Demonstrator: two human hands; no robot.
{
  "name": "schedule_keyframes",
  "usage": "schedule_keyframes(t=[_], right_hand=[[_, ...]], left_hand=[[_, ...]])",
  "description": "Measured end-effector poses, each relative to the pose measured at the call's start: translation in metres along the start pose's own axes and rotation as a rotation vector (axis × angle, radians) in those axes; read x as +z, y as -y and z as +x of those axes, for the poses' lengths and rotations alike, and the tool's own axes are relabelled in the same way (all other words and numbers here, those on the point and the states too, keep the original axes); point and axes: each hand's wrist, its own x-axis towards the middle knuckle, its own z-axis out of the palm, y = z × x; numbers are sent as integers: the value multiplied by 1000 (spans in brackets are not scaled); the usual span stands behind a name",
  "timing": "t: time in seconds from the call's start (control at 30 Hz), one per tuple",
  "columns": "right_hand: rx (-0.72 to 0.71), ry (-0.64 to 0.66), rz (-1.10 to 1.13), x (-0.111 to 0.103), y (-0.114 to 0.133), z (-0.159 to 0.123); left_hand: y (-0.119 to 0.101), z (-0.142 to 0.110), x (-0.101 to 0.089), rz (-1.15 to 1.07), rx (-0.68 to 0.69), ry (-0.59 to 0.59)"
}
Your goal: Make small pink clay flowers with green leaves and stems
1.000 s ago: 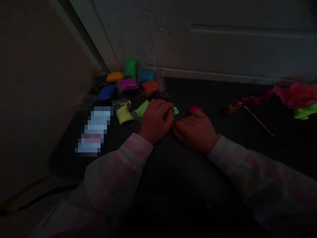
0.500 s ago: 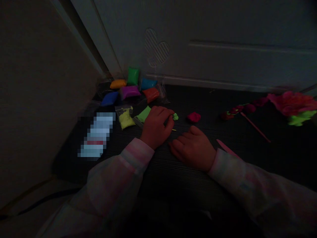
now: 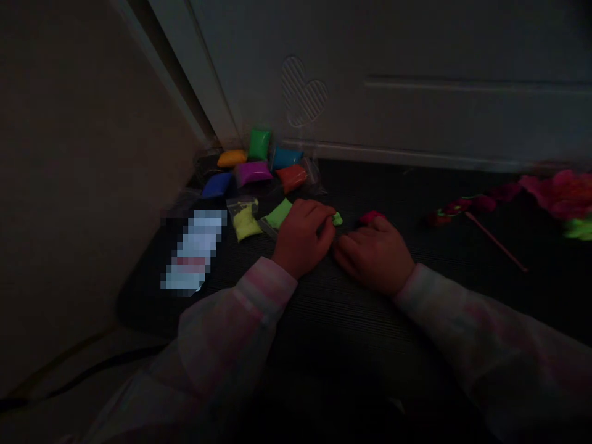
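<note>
The scene is very dim. My left hand (image 3: pixel 303 237) rests on a dark ribbed mat (image 3: pixel 462 277), its fingers curled and pinching a small light-green clay piece (image 3: pixel 337 218) at the fingertips. My right hand (image 3: pixel 375 253) lies palm down beside it, fingers stretched toward the left hand and close to a pink clay lump (image 3: pixel 370 216) just beyond the knuckles. Whether the right fingers touch the green piece is hidden.
Small clay bags lie at the mat's back left: orange (image 3: pixel 231 158), green (image 3: pixel 259 143), purple (image 3: pixel 252 172), blue (image 3: pixel 216 184), teal (image 3: pixel 287 158), red (image 3: pixel 292 177), yellow (image 3: pixel 246 223), light green (image 3: pixel 279 213). A pink stick (image 3: pixel 496 242), pink clay flower (image 3: pixel 557 192) and white panel (image 3: pixel 416 74) stand right and behind.
My right hand has moved forward and left again, back beside the left hand and up against the pink lump. The left hand keeps its pinch on the green piece. The camera shifted slightly.
</note>
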Motion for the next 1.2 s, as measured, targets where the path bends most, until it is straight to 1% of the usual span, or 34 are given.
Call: schedule_keyframes(t=[0.17,0.33,0.5,0.67,0.83,0.9,0.97,1.03,1.07,1.1,1.2], right_hand=[[-67,40,74,-1,6,-1],[6,41,10,-1,4,1],[-44,69,103,-3,7,-1],[34,71,31,-2,3,0],[-31,100,119,-4,12,-7],[-13,110,105,-2,12,-6],[18,93,67,-2,7,-2],[49,48,39,-9,-2,2],[76,18,32,-16,-7,3],[113,-16,30,-26,-12,3],[309,-128,47,-64,-26,-9]], left_hand=[[-1,0,0,-12,9,0],[0,0,0,1,17,-13],[0,0,0,-9,17,0],[-1,0,-1,-9,2,19],[-1,0,-1,-12,3,29],[-2,0,-1,-7,7,28],[-2,1,-1,-3,5,22],[-3,1,-2,1,9,18],[-3,1,-2,0,15,18],[-3,1,-2,-3,24,18],[-4,0,-4,-27,56,24]])
